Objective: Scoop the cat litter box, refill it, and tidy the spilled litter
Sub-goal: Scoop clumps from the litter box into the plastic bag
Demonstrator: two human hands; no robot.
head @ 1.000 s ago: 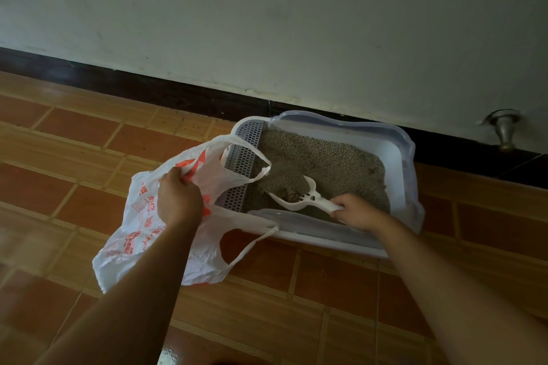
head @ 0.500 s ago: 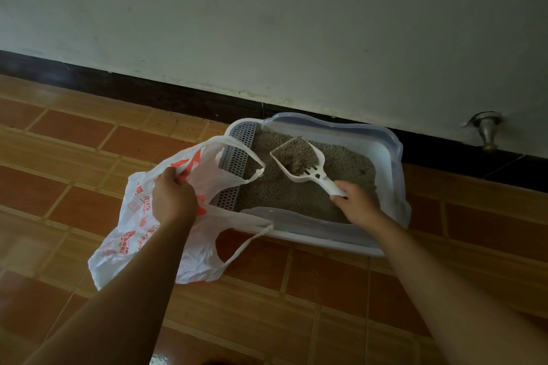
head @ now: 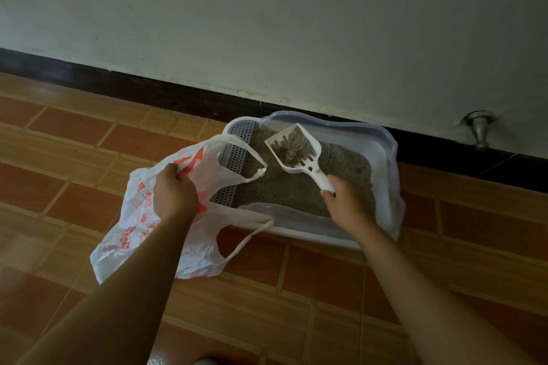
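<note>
A pale litter box (head: 385, 145) full of grey litter (head: 296, 190) stands on the tiled floor against the wall. My right hand (head: 345, 200) grips the handle of a white slotted scoop (head: 296, 151), raised over the box with a clump of litter in its bowl. My left hand (head: 175, 191) holds the rim of a white plastic bag (head: 139, 216) with orange print, just left of the box. One bag handle loop hangs over the box's perforated grey step (head: 234, 151).
Brown tiled floor (head: 267, 290) surrounds the box. A white wall (head: 267, 24) with a dark skirting runs behind it. A metal door stop (head: 480, 133) sticks out of the wall at the right.
My right hand dug the scoop into the litter, then lifted it loaded. Loose litter has since sifted out, leaving a clump. The bag stayed beside the box.
</note>
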